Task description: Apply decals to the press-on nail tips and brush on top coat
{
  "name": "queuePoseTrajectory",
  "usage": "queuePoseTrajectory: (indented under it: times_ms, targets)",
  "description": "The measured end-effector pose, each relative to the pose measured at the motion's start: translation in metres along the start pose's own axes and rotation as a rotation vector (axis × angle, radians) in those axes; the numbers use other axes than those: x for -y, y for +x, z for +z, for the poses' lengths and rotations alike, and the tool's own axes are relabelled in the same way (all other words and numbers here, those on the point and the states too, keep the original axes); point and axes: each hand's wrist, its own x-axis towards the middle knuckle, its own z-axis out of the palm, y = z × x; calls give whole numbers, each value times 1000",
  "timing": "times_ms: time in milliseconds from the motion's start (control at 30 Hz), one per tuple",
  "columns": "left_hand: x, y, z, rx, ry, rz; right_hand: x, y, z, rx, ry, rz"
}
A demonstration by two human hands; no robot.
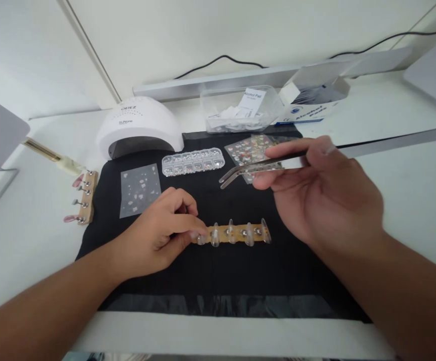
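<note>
My right hand [325, 198] holds a pair of metal tweezers [257, 166], their bent tips apart with nothing between them, above the black mat. With thumb and fingers closed, my left hand [161, 228] pinches the left end of a wooden nail display stand [222, 234], at a clear false nail [201, 239] that the fingers partly cover. Several clear false nails stand on it in a row, among them one at the right end [265, 230]. Behind my right fingers lie nail sticker sheets [242, 150].
A translucent sticker sheet [140, 190] and a rhinestone case [193, 162] lie on the black mat [218, 286]. Behind stand a white nail lamp [142, 123], a clear bin [208, 118] of alcohol pads and an alcohol pad box [311, 111]. Another wooden stand [89, 198] is at left.
</note>
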Motion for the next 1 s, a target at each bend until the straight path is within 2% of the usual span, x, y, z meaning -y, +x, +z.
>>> queuePoseTrajectory:
  times_ms: [167,400,567,833,1000]
  targets:
    - [1,-2,0,22,51,41,-3,5,-3,-20,24,-7]
    - [5,-4,5,-133,-70,118,-9,13,-10,41,65,-62]
    - [5,-2,8,-82,-55,130,-11,12,-9,38,83,-57]
    - [3,-1,3,1,-19,44,-12,12,-10,6,22,-8]
    - [6,-1,2,1,-26,22,-15,15,-13,-8,87,5]
